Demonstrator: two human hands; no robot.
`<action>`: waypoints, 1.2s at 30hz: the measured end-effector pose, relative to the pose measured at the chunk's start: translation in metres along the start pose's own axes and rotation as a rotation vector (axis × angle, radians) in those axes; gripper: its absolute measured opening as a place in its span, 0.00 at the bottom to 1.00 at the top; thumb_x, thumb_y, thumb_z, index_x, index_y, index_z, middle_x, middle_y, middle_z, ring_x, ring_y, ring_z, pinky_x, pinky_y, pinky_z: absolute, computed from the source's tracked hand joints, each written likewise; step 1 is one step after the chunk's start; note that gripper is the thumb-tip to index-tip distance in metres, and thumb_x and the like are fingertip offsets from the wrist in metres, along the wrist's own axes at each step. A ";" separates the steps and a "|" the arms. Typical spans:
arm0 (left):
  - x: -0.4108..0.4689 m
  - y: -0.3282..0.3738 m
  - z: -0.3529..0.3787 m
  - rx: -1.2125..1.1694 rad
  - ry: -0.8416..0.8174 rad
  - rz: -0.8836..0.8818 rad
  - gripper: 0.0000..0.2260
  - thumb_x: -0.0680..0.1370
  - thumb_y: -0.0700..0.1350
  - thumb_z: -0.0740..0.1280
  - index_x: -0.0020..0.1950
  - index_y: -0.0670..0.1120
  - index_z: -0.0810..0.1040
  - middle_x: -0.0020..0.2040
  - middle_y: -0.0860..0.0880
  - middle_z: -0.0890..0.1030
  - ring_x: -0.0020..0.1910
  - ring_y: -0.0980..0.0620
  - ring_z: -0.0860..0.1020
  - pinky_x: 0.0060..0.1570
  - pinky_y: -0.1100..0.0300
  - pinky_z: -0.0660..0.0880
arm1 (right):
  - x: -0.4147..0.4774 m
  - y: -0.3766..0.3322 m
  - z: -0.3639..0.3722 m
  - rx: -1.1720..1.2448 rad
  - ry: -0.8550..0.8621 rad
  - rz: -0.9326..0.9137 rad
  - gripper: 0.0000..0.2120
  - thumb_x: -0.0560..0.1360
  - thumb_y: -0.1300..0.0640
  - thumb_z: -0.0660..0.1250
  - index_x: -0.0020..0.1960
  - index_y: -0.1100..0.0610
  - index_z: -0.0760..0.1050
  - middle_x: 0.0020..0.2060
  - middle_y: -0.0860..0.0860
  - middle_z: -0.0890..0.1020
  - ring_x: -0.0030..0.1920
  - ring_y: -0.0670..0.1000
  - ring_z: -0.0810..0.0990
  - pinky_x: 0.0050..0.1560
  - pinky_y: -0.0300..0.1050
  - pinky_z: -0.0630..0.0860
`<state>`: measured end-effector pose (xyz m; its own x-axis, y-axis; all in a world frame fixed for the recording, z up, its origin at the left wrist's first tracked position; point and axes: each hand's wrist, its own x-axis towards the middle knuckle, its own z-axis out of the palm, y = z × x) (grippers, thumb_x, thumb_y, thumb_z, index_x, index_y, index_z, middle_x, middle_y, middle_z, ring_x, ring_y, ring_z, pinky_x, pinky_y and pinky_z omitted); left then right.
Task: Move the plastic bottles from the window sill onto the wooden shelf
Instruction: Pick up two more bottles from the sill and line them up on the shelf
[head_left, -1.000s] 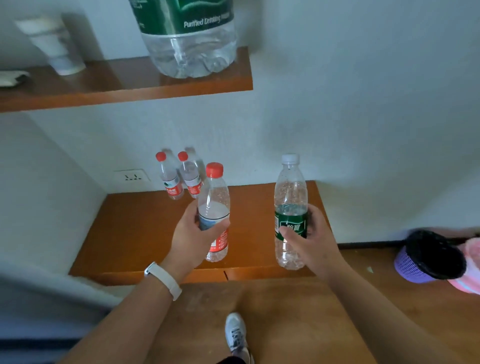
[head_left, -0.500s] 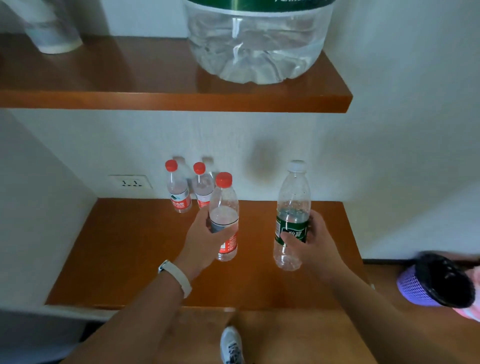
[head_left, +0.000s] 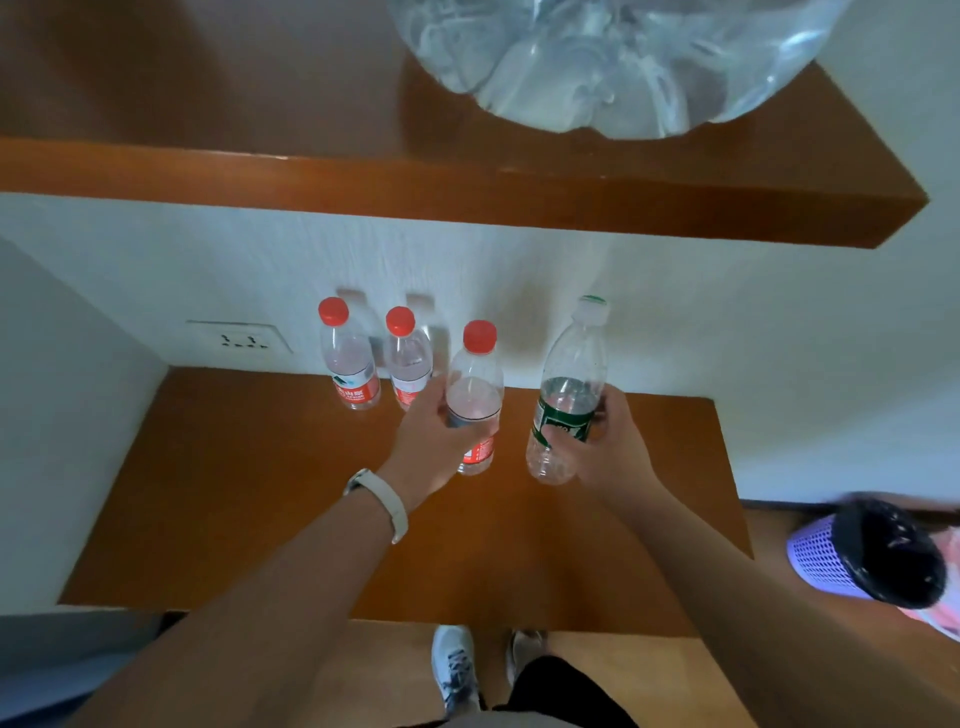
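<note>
Head view: two bare forearms are seen reaching forward over a lower brown wooden shelf (head_left: 260, 493) set against a white wall. The left hand (head_left: 434, 441), with a pale band (head_left: 384, 501) worn at the wrist, is wrapped around the middle of a clear plastic bottle with a red cap and red label (head_left: 475, 395). The right hand (head_left: 613, 447) is closed around the green label of a clear plastic bottle with a white cap (head_left: 569, 395), which is tilted slightly, its cap leaning to the right. Both bottles are held above the shelf surface, side by side but apart; whether their bases touch the wood cannot be told.

Behind the left hand, two smaller clear bottles with red caps and red labels are seen standing upright on the shelf close to the wall, the left one (head_left: 348, 364) just beside the right one (head_left: 408, 361). A white wall socket (head_left: 239, 338) is set in the wall to their left.

Above, an upper wooden shelf (head_left: 260, 171) is seen, on which the base of a large clear plastic water jug (head_left: 597, 67) rests. At the right edge a purple mesh basket with a dark lining (head_left: 862, 556) is seen on the floor, and two light shoes (head_left: 457, 670) are visible at the bottom.
</note>
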<state>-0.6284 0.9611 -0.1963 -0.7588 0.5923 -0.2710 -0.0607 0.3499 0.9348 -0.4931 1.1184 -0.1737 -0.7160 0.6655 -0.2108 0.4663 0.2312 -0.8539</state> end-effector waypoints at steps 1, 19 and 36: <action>0.004 -0.002 0.002 -0.001 0.014 -0.006 0.29 0.72 0.48 0.77 0.69 0.55 0.70 0.60 0.58 0.78 0.59 0.58 0.75 0.58 0.60 0.73 | 0.006 0.003 0.002 -0.014 -0.005 -0.002 0.27 0.69 0.52 0.78 0.60 0.45 0.65 0.49 0.36 0.76 0.47 0.36 0.75 0.49 0.38 0.75; 0.066 -0.034 0.029 0.056 0.184 -0.019 0.24 0.73 0.45 0.75 0.61 0.60 0.67 0.53 0.56 0.77 0.50 0.58 0.78 0.42 0.67 0.72 | 0.078 0.048 0.035 -0.131 -0.051 -0.025 0.26 0.68 0.54 0.77 0.57 0.43 0.65 0.46 0.38 0.77 0.42 0.37 0.78 0.43 0.38 0.79; 0.082 -0.035 0.037 0.024 0.265 0.013 0.24 0.72 0.49 0.75 0.64 0.55 0.68 0.54 0.55 0.78 0.53 0.57 0.79 0.53 0.59 0.79 | 0.102 0.056 0.056 -0.063 -0.003 -0.009 0.30 0.67 0.54 0.79 0.60 0.45 0.63 0.53 0.41 0.74 0.48 0.40 0.75 0.46 0.33 0.73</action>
<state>-0.6640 1.0241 -0.2598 -0.9030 0.3872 -0.1860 -0.0367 0.3619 0.9315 -0.5689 1.1598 -0.2698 -0.7221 0.6607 -0.2049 0.4912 0.2812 -0.8244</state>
